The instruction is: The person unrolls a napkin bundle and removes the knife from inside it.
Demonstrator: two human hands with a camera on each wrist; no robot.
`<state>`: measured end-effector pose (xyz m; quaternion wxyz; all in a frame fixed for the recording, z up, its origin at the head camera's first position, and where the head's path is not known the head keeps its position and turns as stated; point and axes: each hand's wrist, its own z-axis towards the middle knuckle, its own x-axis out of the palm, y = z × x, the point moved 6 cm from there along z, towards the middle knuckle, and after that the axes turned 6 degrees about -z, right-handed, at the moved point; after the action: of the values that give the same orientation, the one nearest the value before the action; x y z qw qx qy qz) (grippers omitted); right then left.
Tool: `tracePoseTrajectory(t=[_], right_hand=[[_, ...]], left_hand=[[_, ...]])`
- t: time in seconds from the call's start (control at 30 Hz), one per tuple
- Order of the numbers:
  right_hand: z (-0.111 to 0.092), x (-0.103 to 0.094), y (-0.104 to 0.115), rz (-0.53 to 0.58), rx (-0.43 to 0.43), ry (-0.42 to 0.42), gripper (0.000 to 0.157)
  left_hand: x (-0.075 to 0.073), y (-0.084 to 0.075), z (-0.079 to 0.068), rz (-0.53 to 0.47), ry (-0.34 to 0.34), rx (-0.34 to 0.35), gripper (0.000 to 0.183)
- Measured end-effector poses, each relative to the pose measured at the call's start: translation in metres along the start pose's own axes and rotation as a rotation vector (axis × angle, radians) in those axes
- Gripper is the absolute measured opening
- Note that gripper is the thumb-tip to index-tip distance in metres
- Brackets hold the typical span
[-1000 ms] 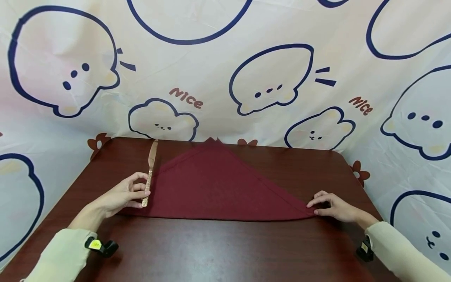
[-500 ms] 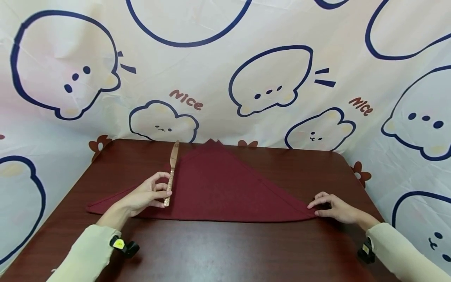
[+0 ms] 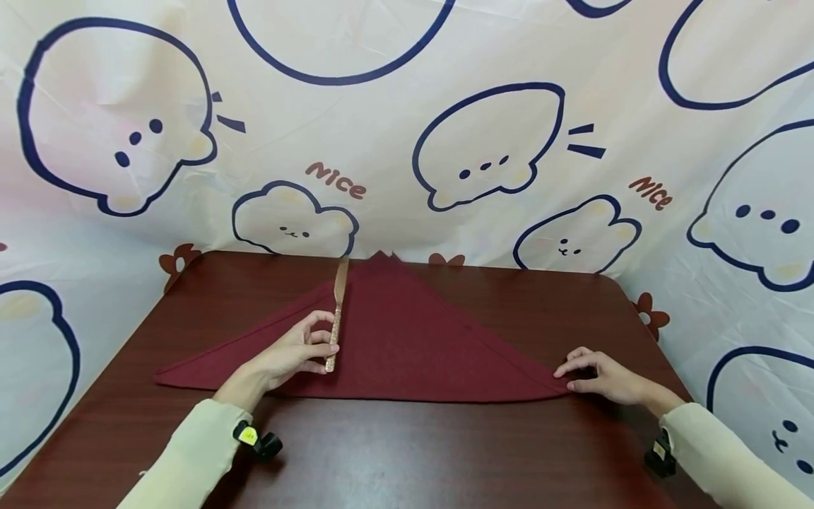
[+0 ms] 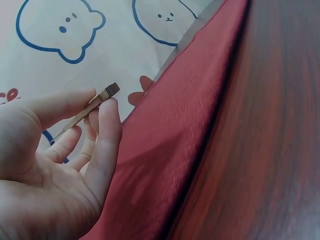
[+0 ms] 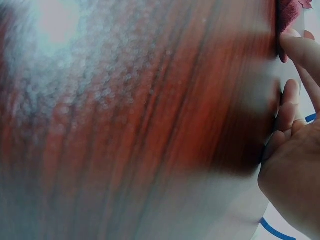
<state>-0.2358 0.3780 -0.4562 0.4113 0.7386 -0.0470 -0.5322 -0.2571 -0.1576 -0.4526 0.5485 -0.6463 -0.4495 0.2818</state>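
Note:
A dark red cloth (image 3: 407, 339), folded to a triangle, lies on the table with its peak at the back edge. My left hand (image 3: 295, 353) pinches a gold table knife (image 3: 340, 283) by its textured handle, blade pointing to the back, above the left half of the cloth. In the left wrist view the handle's end (image 4: 112, 90) sticks out between thumb and fingers of the left hand (image 4: 65, 155). At the cloth's right corner, my right hand (image 3: 600, 375) pinches the tip between thumb and fingers. Only a bit of cloth (image 5: 288, 17) shows beside the right hand (image 5: 297, 135) in the right wrist view.
The brown wooden table (image 3: 407, 452) reaches back to a patterned white curtain (image 3: 381, 141), which also hangs along both sides. Black wrist cameras sit on the left cuff (image 3: 257, 440) and the right cuff (image 3: 661, 452).
My left hand has carried the knife rightward over the cloth, from near its left end toward its middle. The cloth's left corner has come into view. My right hand stays at the right corner.

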Motion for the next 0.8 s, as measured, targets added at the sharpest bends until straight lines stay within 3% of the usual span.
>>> tracePoseTrajectory(t=[0.3,0.8], right_hand=[[-0.001,-0.001,0.003,-0.003,-0.001,0.000,0.020],[-0.001,0.000,0.001,0.005,-0.010,-0.008,0.019]], left_hand=[[0.014,0.001,0.013,-0.011,-0.008,-0.005,0.051],[0.052,0.000,0.043,-0.057,-0.033,-0.004,0.049]])
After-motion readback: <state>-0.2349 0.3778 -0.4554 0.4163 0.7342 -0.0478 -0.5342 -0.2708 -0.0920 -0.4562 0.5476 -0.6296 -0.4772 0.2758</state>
